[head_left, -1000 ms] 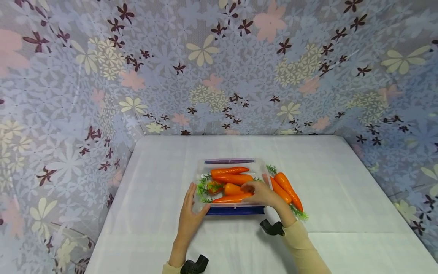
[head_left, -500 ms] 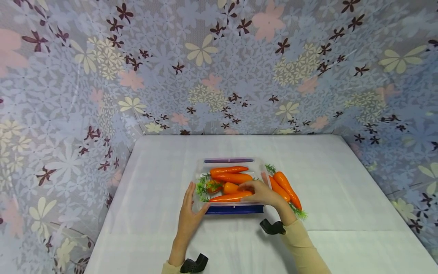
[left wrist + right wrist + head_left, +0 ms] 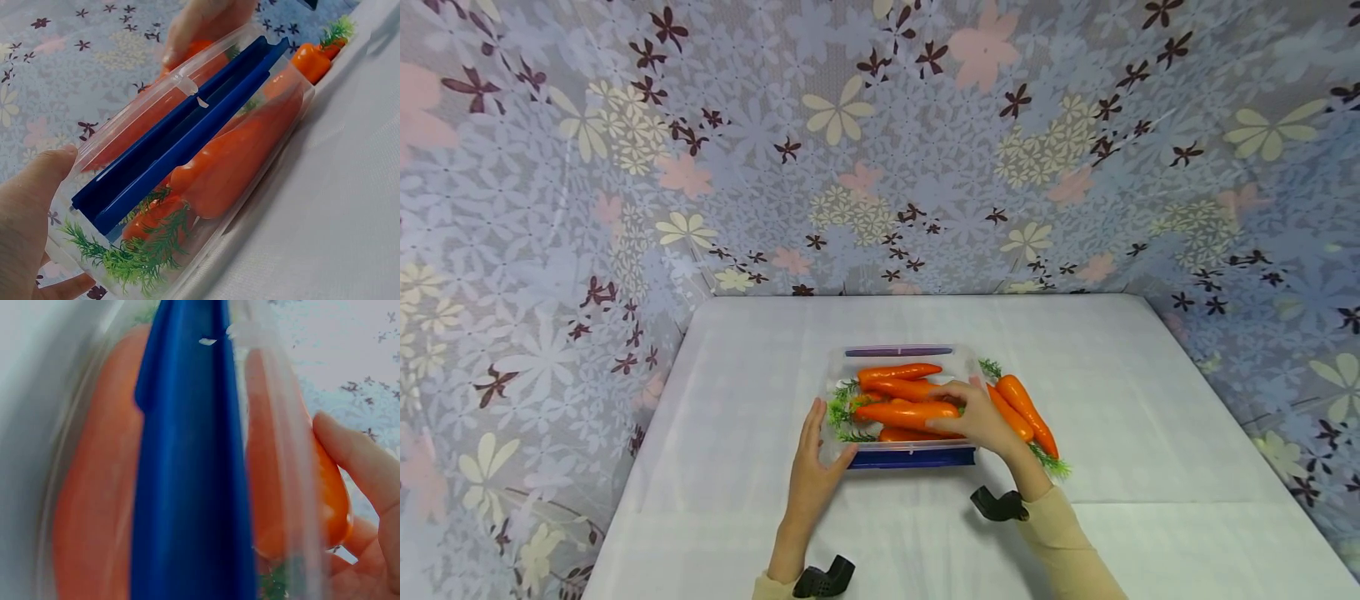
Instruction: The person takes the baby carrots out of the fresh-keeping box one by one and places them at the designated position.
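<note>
Beginning at the left, the white-covered counter point(image 3: 737, 400) is bordered by floral fabric point(image 3: 580, 250), which also rises behind it and along its right side. My left hand point(image 3: 812, 473) is at the left end of a clear plastic container point(image 3: 912, 446); its fingers extend fairly straight along the end wall, and its thumb touches the rim at the near corner. A black device point(image 3: 825, 577) is worn on that wrist, beside a pale sleeve point(image 3: 772, 588). The container sits on the counter with a blue flap point(image 3: 912, 459) on its near side and a darker flap point(image 3: 898, 352) on its far side. Inside, green fronds point(image 3: 841, 408) are bunched against the left end. To the right of these, an upper carrot point(image 3: 898, 372) lies along the far wall, a second carrot point(image 3: 891, 388) lies just in front of it, and a near carrot point(image 3: 906, 435) lies by the near wall. The held carrot point(image 3: 904, 413) is above the near one, within the container's outline, its narrow end pointing left; whether it rests on the carrots below I cannot tell. My right hand point(image 3: 983, 419) pinches its thick right end between thumb and fingers. My two hands are apart from each other. A second black device point(image 3: 997, 503) is on the right wrist. Just beyond the container's right end, two loose carrots point(image 3: 1032, 417) lie side by side on the counter, slanted, with greenery point(image 3: 1054, 463) at the near end and more at the far end.
</note>
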Tool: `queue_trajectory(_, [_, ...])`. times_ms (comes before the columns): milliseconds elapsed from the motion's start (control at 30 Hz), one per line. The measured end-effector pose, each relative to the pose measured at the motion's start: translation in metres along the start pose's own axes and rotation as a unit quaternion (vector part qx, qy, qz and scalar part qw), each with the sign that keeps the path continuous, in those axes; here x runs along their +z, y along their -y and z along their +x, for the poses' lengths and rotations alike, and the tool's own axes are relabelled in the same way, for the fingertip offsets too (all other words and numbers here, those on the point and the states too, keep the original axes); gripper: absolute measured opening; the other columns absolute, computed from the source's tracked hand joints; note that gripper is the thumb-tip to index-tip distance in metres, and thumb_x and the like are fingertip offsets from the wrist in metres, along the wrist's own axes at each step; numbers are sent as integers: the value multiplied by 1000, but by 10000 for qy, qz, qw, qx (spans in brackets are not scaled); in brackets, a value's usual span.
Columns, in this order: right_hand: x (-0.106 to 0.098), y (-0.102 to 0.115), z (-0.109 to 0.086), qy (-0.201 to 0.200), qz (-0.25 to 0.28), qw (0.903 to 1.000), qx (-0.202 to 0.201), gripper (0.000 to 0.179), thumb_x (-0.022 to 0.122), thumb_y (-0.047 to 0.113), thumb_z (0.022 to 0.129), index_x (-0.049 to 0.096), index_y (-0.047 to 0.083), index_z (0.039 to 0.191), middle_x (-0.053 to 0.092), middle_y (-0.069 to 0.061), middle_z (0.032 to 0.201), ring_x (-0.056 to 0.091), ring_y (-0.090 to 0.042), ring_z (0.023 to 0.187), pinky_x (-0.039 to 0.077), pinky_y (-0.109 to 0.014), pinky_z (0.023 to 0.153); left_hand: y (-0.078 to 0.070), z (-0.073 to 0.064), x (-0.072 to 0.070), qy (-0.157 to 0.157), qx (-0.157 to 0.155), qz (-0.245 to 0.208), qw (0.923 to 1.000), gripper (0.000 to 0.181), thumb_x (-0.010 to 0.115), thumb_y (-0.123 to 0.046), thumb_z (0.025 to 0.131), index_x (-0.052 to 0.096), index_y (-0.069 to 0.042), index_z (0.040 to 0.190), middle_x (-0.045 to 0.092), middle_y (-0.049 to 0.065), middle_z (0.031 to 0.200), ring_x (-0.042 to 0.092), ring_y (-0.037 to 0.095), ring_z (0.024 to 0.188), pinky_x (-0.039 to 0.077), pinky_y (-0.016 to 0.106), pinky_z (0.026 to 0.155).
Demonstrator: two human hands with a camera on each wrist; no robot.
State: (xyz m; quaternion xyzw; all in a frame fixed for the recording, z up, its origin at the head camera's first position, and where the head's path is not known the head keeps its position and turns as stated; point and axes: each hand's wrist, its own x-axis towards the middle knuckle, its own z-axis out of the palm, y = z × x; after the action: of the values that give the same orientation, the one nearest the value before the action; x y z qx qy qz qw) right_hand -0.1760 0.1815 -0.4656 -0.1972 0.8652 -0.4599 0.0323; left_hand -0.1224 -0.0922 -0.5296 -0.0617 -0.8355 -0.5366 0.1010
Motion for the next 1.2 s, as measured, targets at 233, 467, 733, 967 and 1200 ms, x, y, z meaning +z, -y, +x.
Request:
queue_trajectory(233, [-6, 18, -2, -680, 138, 9976, -26, 39, 80, 18, 76, 68, 4, 110, 68, -14, 110, 61, -22, 97, 51, -27, 89, -1, 0, 0, -43, 78, 31, 10000, 80, 70, -32, 86, 26, -21, 151, 25, 7, 159, 34, 26, 141, 43, 50, 103])
queue_trajectory(467, [-11, 34, -1, -1299, 324, 9910, -7, 36, 80, 14, 76, 69, 5, 109, 66, -13, 107, 59, -17, 92, 52, -22, 84, -1, 0, 1, -124, 194, 159, 9996, 79, 69, -31, 86, 26, -20, 151, 27, 10, 157, 37, 29, 139, 46, 49, 100])
queue_trajectory(733, [-21, 77, 0, -1931, 901, 9763, -391, 31, 74, -6, 75, 64, -11, 104, 61, -24, 101, 56, -5, 86, 49, -12, 76, -3, 0, -1, -39, 97, 91, 9999, 79, 69, -31, 86, 26, -19, 151, 25, 9, 158, 34, 27, 141, 44, 49, 102])
queue_trajectory(967, [-31, 85, -1, -2204, 950, 9703, -299, 33, 75, -3, 76, 65, -9, 106, 61, -22, 104, 57, -5, 88, 49, -12, 74, -4, 2, 0, -8, 77, 16, 10000, 79, 69, -30, 86, 28, -9, 150, 24, 9, 158, 32, 28, 142, 44, 50, 103])
queue_trajectory(1200, [-44, 79, -9, -2626, 434, 9639, -86, 33, 76, -1, 76, 65, -10, 107, 62, -23, 103, 57, -7, 89, 48, -10, 73, -4, 2, -1, -20, 110, 141, 9998, 79, 69, -30, 86, 28, -9, 150, 25, 9, 158, 35, 29, 140, 45, 50, 101])
